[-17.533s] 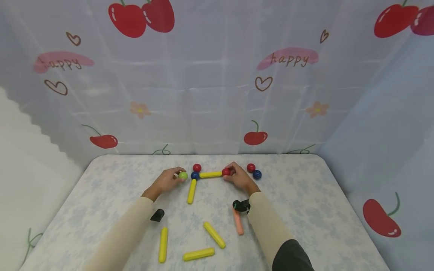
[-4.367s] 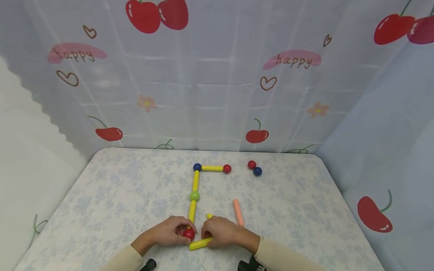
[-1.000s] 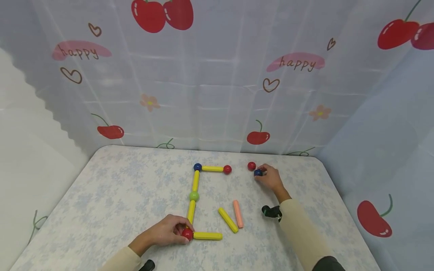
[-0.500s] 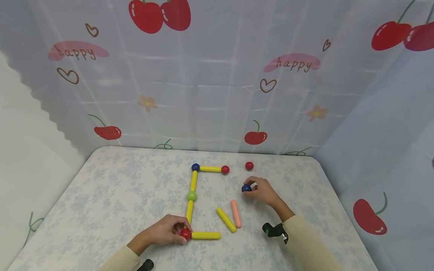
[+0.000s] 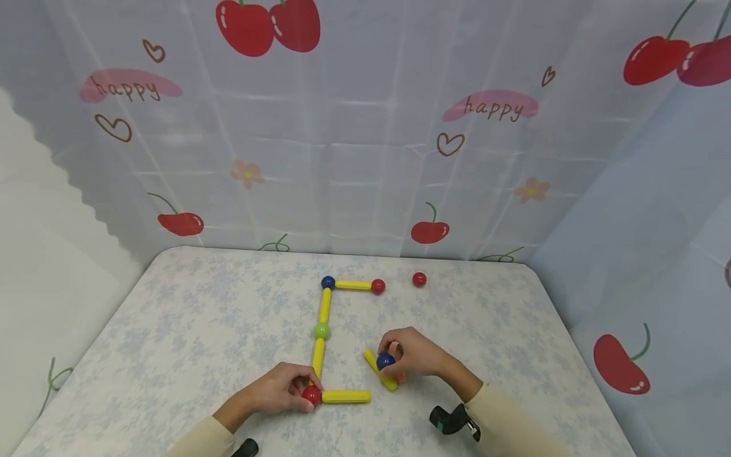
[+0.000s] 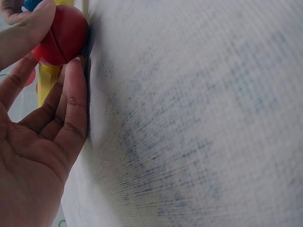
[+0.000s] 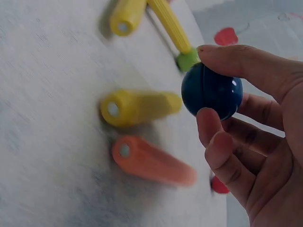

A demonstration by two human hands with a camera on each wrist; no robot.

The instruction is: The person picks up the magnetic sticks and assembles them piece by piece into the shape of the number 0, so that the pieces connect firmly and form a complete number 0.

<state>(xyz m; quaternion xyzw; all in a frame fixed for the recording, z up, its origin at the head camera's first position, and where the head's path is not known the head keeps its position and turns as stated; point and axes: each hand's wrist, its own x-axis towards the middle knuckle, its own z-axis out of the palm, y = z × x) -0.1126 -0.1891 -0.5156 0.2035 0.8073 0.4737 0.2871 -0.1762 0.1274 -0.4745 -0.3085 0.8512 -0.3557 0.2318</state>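
Observation:
My left hand (image 5: 276, 388) holds a red ball (image 5: 311, 396) between thumb and fingers, at the near corner of a rod-and-ball figure. A yellow rod (image 5: 346, 397) extends right from that ball; another yellow rod (image 5: 318, 355) runs up from it to a green ball (image 5: 322, 331). My right hand (image 5: 419, 354) pinches a dark blue ball (image 7: 213, 92), held above the table in the right wrist view. Below it lie a loose yellow rod (image 7: 142, 106) and a salmon-pink rod (image 7: 154, 163), each with a silvery disc in its end. The hand mostly hides the pink rod in the head view.
The figure continues through a yellow rod (image 5: 325, 306) to a blue ball (image 5: 328, 283), then a yellow rod (image 5: 353, 285) and a red ball (image 5: 378, 287). A lone red ball (image 5: 419, 280) sits farther right on the patterned tablecloth (image 5: 228, 304). A printed curtain (image 5: 365, 158) stands behind.
My right hand has taken the blue ball from beside the lone red ball and carried it nearer and left, over the loose rods. Earlier, a yellow rod was added beside the left hand's red ball.

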